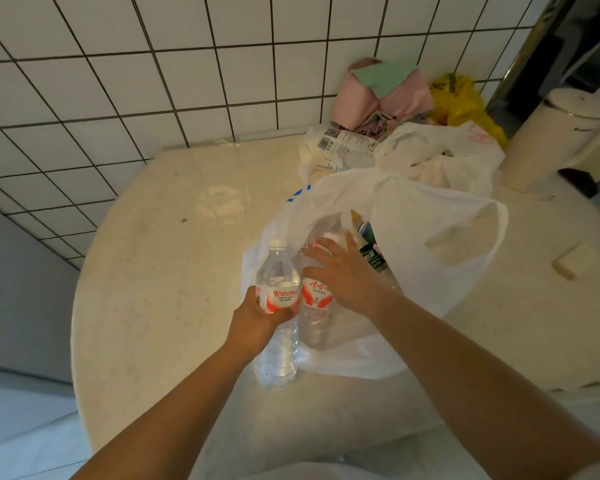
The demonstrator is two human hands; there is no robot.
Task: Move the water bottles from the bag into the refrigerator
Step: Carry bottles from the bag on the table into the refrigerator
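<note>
A white plastic bag [413, 244] lies open on a round beige table [160, 289]. My left hand [257, 320] grips a clear water bottle [278, 271] with a red and white label, held upright just outside the bag's mouth. My right hand [343, 271] reaches into the bag and grasps a second water bottle [316, 306] with the same red label. Deeper in the bag lie more bottles, one with a dark green label [371, 254]. The refrigerator is not in view.
Behind the bag sit another white bag [440, 157], a crumpled package [340, 147], pink and green cloths [381, 95] and a yellow bag [461, 102]. A cream bin [555, 140] stands at the right. A tiled wall backs the table.
</note>
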